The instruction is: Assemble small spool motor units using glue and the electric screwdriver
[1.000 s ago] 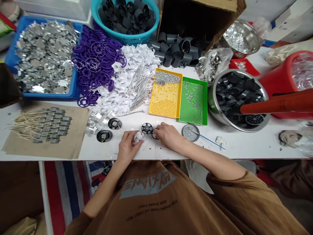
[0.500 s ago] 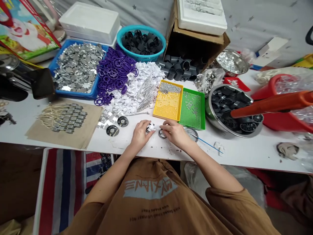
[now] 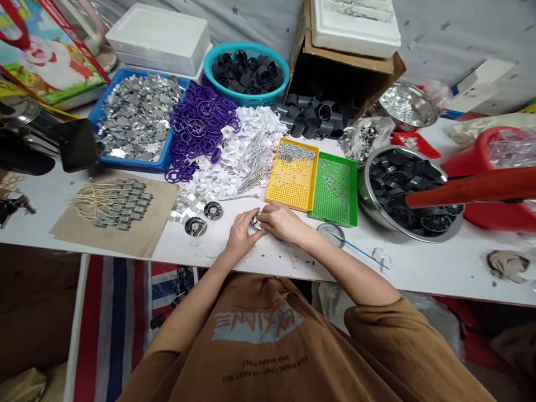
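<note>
My left hand is closed around the side of a small round black-and-white part, low over the white table. From the right, my right hand meets it, fingers bent together over the same part and covering much of it. What the right fingertips pinch is hidden. Two black round discs with pale strands lie left of my hands, beside a patch of shiny silver squares. Right of my hands is a shallow round dish with a thin blue stick across it.
A yellow tray and a green tray of tiny metal pieces stand ahead. Behind lie white pieces, purple rings and a blue bin. An orange-red handle juts over a metal bowl of black parts.
My right hand has moved left from beside the dish to my left hand. The round piece under its fingers is gone from that spot. The view has shifted slightly.
</note>
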The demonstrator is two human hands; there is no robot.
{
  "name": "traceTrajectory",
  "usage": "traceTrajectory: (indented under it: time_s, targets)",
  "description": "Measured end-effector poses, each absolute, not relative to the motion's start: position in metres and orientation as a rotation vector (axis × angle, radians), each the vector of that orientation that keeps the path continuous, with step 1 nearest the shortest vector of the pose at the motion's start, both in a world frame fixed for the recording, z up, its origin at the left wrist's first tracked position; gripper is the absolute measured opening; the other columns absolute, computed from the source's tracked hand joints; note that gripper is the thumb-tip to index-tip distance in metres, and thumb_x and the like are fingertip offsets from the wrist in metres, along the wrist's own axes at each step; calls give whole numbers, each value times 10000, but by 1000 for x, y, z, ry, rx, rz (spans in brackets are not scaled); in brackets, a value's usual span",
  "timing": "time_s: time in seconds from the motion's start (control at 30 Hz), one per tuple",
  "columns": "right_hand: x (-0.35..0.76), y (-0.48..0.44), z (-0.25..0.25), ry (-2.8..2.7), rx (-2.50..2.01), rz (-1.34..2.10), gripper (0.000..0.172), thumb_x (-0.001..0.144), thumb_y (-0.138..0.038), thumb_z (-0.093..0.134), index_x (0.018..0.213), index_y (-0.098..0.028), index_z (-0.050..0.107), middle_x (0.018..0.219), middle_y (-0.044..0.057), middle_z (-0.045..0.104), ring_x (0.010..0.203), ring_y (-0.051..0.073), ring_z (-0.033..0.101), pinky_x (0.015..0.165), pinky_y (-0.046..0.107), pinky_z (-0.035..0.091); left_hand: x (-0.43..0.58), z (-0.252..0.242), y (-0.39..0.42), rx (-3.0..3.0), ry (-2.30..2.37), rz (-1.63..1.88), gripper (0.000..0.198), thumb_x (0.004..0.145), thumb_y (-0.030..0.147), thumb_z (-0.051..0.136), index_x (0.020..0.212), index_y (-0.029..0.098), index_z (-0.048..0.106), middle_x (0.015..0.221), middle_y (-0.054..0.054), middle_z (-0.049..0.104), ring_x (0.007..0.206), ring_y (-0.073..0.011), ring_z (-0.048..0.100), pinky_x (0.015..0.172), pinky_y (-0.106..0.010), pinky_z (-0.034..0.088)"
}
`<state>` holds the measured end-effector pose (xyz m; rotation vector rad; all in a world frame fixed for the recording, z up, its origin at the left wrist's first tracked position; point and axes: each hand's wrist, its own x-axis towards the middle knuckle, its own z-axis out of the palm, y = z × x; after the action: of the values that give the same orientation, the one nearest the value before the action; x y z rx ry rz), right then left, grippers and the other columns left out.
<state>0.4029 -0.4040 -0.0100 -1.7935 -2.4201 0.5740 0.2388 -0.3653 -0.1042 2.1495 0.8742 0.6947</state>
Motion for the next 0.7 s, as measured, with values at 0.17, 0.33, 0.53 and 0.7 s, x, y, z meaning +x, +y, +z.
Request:
traceTrajectory:
  time_s: [0.17,0.33,0.53,0.7]
  targets:
    - [407,-397,-16,-2536,-1701,596,163,903,-158,538,922,-105,690,941,124,641,903,214,517,753,300,355,239,-109,-366,2121,877,735,562,772,258,730,1275,208,483,1188,-92,632,1070,-229,592,903,-389,514]
    - [404,-388,-20,-2596,-1688,600,125,858,-95,564,883,-102,686,904,122,628,864,214,493,724,306,340,240,-109,-367,2118,939,717,568,742,260,754,1238,221,480,1129,-66,649,1024,-222,605,864,-363,522]
    - [402,-375,-19,-2554,-1731,735,134,819,-81,592,904,-115,689,873,105,652,827,210,531,695,294,348,241,-110,-369,2129,996,733,523,737,245,723,1203,215,486,1036,-48,654,947,-215,622,816,-350,526]
    - [396,-377,-26,-2333,-1957,821,190,771,-141,693,959,-114,703,851,100,678,814,221,589,690,289,388,241,-112,-366,2150,999,708,529,723,283,730,1187,214,485,1043,-51,650,943,-212,624,799,-342,530]
